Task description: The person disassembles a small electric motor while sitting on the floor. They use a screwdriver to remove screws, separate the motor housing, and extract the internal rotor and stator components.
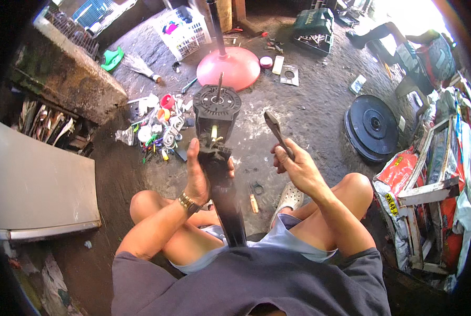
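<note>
My left hand [197,176] is wrapped around a long black housing [226,210] that stands between my legs and reaches back to my lap. At its far end sits a round, slotted black motor part [215,101] with a metal shaft [221,79] sticking up and a pale yellow piece [214,131] below it. My right hand [292,163] is closed on a dark metal tool [274,126], apparently pliers, held up to the right of the housing and apart from it. A wooden-handled tool [254,203] lies on the floor beyond my lap.
Ahead stand a pink round stand [235,68] and a white basket [185,37]. Scrap [156,124] lies at left, near a panel [51,184] and concrete block [61,84]. Black discs [375,126], frames [422,195] and a green crate [311,29] are at right. Another person [430,58] sits back right.
</note>
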Tool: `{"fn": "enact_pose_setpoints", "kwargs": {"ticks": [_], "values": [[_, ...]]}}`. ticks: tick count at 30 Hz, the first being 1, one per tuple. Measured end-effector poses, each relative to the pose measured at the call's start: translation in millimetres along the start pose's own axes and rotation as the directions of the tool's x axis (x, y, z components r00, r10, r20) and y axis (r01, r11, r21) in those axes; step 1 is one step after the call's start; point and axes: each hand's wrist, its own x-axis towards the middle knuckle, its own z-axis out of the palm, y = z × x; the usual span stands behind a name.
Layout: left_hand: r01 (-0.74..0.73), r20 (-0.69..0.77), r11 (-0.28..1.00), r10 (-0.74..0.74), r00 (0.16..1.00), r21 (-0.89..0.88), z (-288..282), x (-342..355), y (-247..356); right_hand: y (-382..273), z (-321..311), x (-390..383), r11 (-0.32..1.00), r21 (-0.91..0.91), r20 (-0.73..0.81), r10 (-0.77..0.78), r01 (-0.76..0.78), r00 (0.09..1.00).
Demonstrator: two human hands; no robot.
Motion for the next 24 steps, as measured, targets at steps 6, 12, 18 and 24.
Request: {"fn": "enact_pose_setpoints", "kwargs": {"ticks": [6, 12, 18, 24], "values": [[-0.078, 0.014, 0.991, 0.077, 0.997, 0.109, 17.2, -14.0, -9.1, -33.8, 1.0, 7.0, 0.934, -0.337, -0.176, -0.190, 0.122, 0.966], [-0.243, 0.133, 0.844, 0.204, 0.970, 0.479, 50.6, -19.8, -20.9, -38.8, 24.0, 30.7, 0.905, -0.361, -0.360, -0.358, 0.226, 0.862], [-0.133, 0.165, 0.876, 0.062, 0.984, 0.464, 66.2, -12.1, -30.6, 5.3, 21.3, 58.4, 0.851, 0.475, -0.215, -0.134, 0.224, 0.967], [-0.217, 0.283, 0.798, 0.061, 0.957, 0.562, 78.4, -20.9, -33.7, 16.9, 12.6, 57.4, 0.727, 0.632, -0.111, -0.259, 0.269, 0.960]]}}
